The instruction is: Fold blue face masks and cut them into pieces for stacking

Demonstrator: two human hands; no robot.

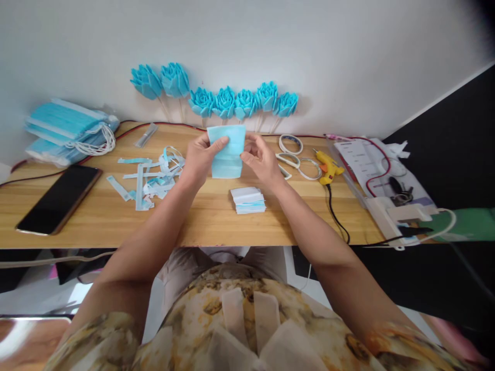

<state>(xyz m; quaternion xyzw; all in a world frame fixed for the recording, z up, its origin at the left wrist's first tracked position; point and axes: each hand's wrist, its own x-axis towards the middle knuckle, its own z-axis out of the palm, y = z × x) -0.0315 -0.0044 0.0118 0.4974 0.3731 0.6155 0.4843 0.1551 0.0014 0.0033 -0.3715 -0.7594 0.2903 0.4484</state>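
Held upright above the table is a light blue piece of face mask fabric (pixel 226 162), with creases running across it. My left hand (pixel 201 157) grips its left side, thumb pressed flat on the front. At the right edge, my right hand (pixel 260 157) pinches the same piece between thumb and curled fingers; the fingertips behind it are hidden. Just below lies a small stack of cut mask pieces (pixel 248 200), white on top with blue layers showing. Left of my left hand sits a loose pile of mask trimmings (pixel 154 178), strips and ear loops.
Several blue fabric flowers (pixel 224 102) on sticks lean against the wall. Whole masks (pixel 65 126) and a phone (pixel 60 198) lie left. Tape rolls (pixel 291 145), scissors (pixel 309 169), a yellow glue gun (pixel 328 167) with its cord and a power strip (pixel 386 221) are right.
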